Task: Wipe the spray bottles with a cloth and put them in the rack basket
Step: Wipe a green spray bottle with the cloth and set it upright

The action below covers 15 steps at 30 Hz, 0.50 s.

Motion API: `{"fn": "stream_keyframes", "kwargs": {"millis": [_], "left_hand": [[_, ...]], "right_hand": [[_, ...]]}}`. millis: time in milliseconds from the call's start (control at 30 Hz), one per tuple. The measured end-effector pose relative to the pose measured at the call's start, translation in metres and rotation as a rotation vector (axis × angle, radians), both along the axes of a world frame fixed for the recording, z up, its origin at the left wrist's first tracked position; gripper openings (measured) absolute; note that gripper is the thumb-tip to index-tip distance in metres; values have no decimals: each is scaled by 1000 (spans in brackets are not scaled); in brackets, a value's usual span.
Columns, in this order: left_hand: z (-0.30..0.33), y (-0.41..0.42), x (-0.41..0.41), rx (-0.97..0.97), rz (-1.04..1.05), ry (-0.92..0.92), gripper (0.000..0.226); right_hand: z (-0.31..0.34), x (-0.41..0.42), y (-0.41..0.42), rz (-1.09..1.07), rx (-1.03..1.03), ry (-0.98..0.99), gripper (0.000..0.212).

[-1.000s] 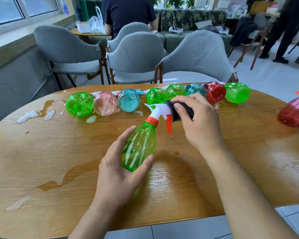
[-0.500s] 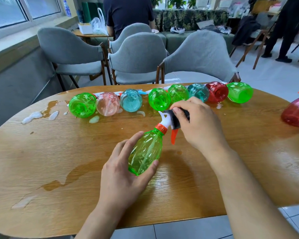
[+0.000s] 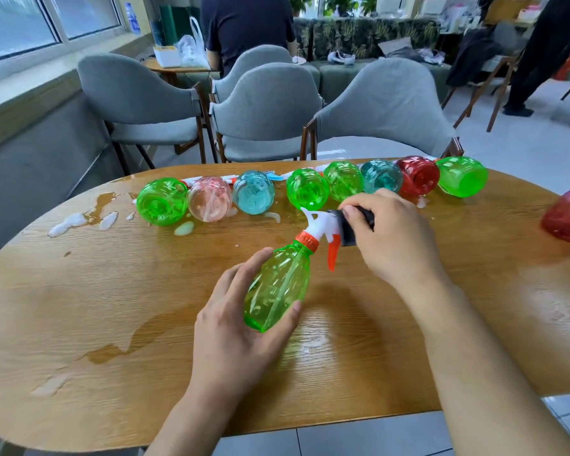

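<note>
— What could go wrong for us here, mid-frame over the wet wooden counter [image 3: 79, 307]?

— We judge a slip the chief risk: foam and puddles streak the counter at left, and the green spray bottle [image 3: 277, 291] looks slick. Our left hand [image 3: 237, 330] cradles only its base, so a hard rub at the top could twist it loose and send it into the row of bottles [image 3: 310, 192] lying across the upper middle.

— And where does the bottle sit relative to each grip?

— It tilts up toward the right, held clear of the counter. Our left grip wraps its lower body, fingers and thumb on either side. Our right hand [image 3: 392, 235], just right of centre, pinches the dark cloth [image 3: 349, 232] closed against the white spray head [image 3: 320, 225]. No rack basket shows in frame.
</note>
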<state>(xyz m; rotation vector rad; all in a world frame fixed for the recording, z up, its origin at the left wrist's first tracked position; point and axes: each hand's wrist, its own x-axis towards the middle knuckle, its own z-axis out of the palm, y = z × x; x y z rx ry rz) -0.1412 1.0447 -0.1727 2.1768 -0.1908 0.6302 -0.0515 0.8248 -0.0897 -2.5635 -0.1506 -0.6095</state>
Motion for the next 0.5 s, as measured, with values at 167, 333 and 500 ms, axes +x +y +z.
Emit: {"fn": "stream_keyframes", "kwargs": {"millis": [167, 333, 500], "left_hand": [[-1, -2, 1, 39, -7, 8, 71], [-3, -2, 2, -64, -29, 3, 70], [9, 0, 8, -490, 7, 61, 56]], "right_hand": [[-2, -6, 13, 138, 95, -118, 21], [-5, -4, 26, 416, 497, -9, 19], [-5, -20, 38, 604, 689, -13, 18]]}}
